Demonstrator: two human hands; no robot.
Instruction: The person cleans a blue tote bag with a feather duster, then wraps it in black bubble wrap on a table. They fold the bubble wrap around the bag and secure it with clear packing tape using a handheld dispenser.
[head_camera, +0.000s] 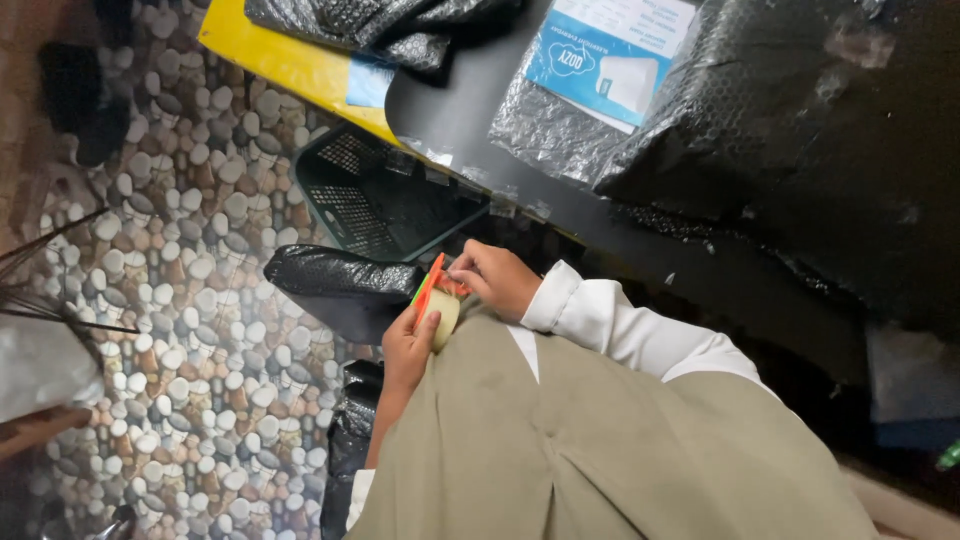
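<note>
Gripping a tape dispenser (437, 300) with an orange frame and a pale roll, the left hand (408, 345) is closed round the roll from below, over the person's lap. The right hand (497, 280) pinches the dispenser's upper end with its fingertips. Beyond them a dark plastic basket (375, 195) sits under the black worktop (470, 100), which carries bubble-wrapped parcels (560, 120).

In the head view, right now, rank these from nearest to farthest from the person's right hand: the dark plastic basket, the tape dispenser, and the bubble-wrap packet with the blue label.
1. Tape dispenser: orange, touching the right hand, also gripped by the left hand.
2. Dark plastic basket: on the pebble floor, up and left of the hand.
3. Bubble-wrap packet with the blue label: on the black table, top of view.
</note>
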